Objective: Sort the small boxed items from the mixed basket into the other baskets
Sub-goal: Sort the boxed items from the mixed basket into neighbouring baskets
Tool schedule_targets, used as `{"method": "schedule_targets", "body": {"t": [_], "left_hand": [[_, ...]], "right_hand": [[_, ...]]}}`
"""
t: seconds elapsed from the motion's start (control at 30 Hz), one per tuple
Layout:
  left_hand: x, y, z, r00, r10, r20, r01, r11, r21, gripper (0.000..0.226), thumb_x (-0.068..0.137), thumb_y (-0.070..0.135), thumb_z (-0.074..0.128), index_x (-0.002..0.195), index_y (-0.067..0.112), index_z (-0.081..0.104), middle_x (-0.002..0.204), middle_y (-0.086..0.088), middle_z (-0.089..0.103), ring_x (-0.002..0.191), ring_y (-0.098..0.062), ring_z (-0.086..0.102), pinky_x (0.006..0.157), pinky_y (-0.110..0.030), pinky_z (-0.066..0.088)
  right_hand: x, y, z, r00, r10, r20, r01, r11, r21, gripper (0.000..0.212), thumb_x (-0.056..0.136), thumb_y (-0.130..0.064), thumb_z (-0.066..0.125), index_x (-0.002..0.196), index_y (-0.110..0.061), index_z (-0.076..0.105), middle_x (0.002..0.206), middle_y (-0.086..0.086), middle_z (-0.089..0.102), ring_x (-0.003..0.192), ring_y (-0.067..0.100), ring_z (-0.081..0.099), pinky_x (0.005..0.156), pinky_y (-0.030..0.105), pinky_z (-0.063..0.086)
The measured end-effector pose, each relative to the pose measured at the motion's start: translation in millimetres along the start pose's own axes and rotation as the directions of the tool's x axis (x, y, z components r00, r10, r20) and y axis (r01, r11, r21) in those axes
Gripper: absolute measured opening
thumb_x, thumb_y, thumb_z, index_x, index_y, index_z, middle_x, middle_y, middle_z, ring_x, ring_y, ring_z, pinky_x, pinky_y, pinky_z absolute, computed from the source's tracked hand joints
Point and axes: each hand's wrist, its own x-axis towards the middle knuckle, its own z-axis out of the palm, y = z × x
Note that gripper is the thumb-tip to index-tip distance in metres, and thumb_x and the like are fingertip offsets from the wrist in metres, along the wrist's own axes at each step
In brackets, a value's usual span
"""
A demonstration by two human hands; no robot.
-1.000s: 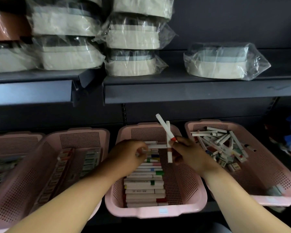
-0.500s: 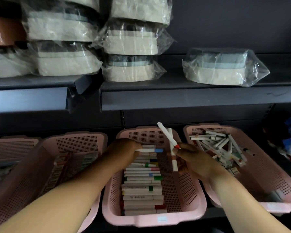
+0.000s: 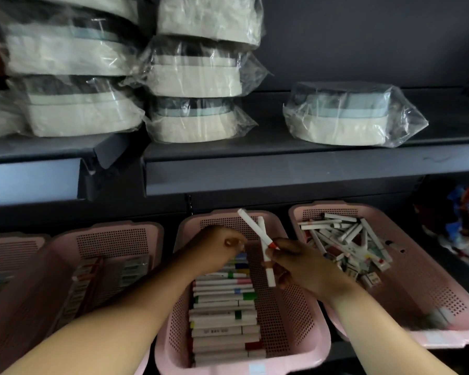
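Note:
Three pink baskets stand side by side on the lower shelf. The middle basket (image 3: 303, 334) holds a neat row of slim boxes (image 3: 222, 315) with coloured ends. The right basket (image 3: 428, 282) holds a loose jumble of small boxes (image 3: 344, 239). My right hand (image 3: 306, 269) is above the middle basket and grips two slim white boxes with red ends (image 3: 255, 228), crossed and pointing up. My left hand (image 3: 214, 247) hovers over the far end of the row. Its fingers are curled and nothing shows in them.
The left basket (image 3: 114, 239) holds rows of small packs, and another basket (image 3: 8, 247) sits at the far left. A dark shelf (image 3: 282, 171) overhangs the baskets and carries plastic-wrapped containers (image 3: 347, 115). Colourful goods (image 3: 460, 220) lie at the far right.
My left hand laid a blue-ended box at the far end of the row, let go and lifted toward my right hand. The right hand still holds its two boxes.

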Motion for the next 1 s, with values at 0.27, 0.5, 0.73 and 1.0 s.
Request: {"method": "schedule_targets", "body": {"t": [0.27, 0.5, 0.73, 1.0], "left_hand": [[-21.7, 21.6, -14.7, 0.994, -0.104, 0.043, 0.107, 0.753, -0.649, 0.029, 0.095, 0.0, 0.07, 0.111, 0.023, 0.067, 0.089, 0.007, 0.075, 0.075, -0.001, 0.071, 0.066, -0.017, 0.054], [-17.1, -7.4, -28.7, 0.998, -0.05, -0.022, 0.047, 0.992, -0.116, 0.018, 0.079, 0.022, 0.09, 0.087, 0.028, 0.075, 0.088, 0.011, 0.076, 0.08, 0.002, 0.07, 0.071, -0.015, 0.053], [-8.6, -22.0, -26.7, 0.999, 0.048, -0.007, -0.044, 0.952, 0.302, 0.015, 0.1, 0.033, 0.067, 0.108, 0.034, 0.08, 0.098, 0.017, 0.073, 0.085, 0.0, 0.064, 0.074, -0.02, 0.048], [1.7, -35.4, -15.8, 0.996, -0.083, 0.022, 0.059, 0.856, 0.513, 0.023, 0.097, 0.034, 0.065, 0.117, 0.033, 0.077, 0.117, 0.011, 0.072, 0.108, -0.012, 0.065, 0.083, -0.018, 0.044]], "right_hand": [[7.4, -10.9, 23.0, 0.991, 0.029, 0.13, -0.03, 1.0, 0.006, 0.015, 0.101, -0.023, 0.057, 0.113, -0.019, 0.065, 0.094, 0.015, 0.07, 0.076, 0.023, 0.066, 0.068, 0.035, 0.058], [15.7, -12.4, 17.3, 0.998, 0.008, -0.059, -0.014, 0.995, -0.103, 0.016, 0.103, -0.023, 0.053, 0.104, -0.019, 0.068, 0.08, 0.005, 0.07, 0.065, 0.016, 0.063, 0.062, 0.03, 0.052], [21.8, -11.3, 9.3, 0.953, 0.018, -0.304, -0.035, 0.998, -0.05, 0.016, 0.102, -0.015, 0.051, 0.096, -0.011, 0.065, 0.072, 0.005, 0.063, 0.055, 0.011, 0.057, 0.048, 0.02, 0.044], [17.9, -0.3, 0.8, 0.967, -0.045, -0.25, 0.012, 0.991, -0.131, 0.019, 0.101, -0.017, 0.053, 0.086, -0.012, 0.063, 0.058, -0.005, 0.059, 0.053, 0.011, 0.056, 0.053, 0.029, 0.045]]}}
